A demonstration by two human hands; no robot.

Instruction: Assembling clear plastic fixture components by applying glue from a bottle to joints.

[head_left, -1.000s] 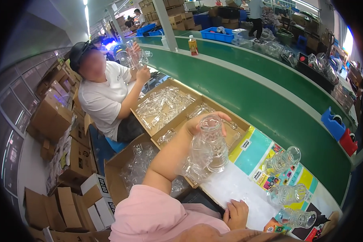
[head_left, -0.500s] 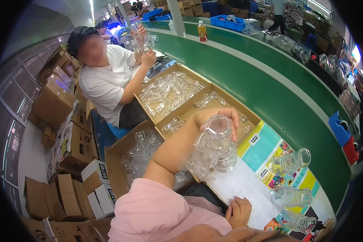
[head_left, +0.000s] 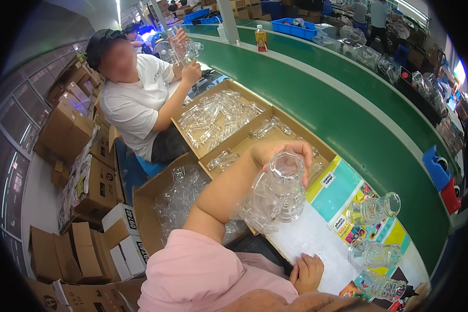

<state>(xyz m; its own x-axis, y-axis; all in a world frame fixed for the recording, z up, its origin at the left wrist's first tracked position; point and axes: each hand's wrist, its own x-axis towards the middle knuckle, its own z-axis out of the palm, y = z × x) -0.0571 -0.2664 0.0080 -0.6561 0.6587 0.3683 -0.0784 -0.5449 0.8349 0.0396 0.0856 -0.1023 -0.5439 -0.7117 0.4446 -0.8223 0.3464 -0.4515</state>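
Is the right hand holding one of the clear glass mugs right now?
No, the right hand rests flat on the white table surface, while the left hand grips the clear glass mug from above.

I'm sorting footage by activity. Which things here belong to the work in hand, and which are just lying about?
In hand:
left hand gripping clear glass mug
right hand resting on white worktop
three glass mugs

Lying about:
drink bottle
blue crate
folded cartons

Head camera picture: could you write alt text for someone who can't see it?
The person's left hand holds up a clear glass mug, while the right hand rests on the white worktable. Three more glass mugs lie to the right, cardboard trays of glassware sit beyond, and a co-worker sits beside a green conveyor.
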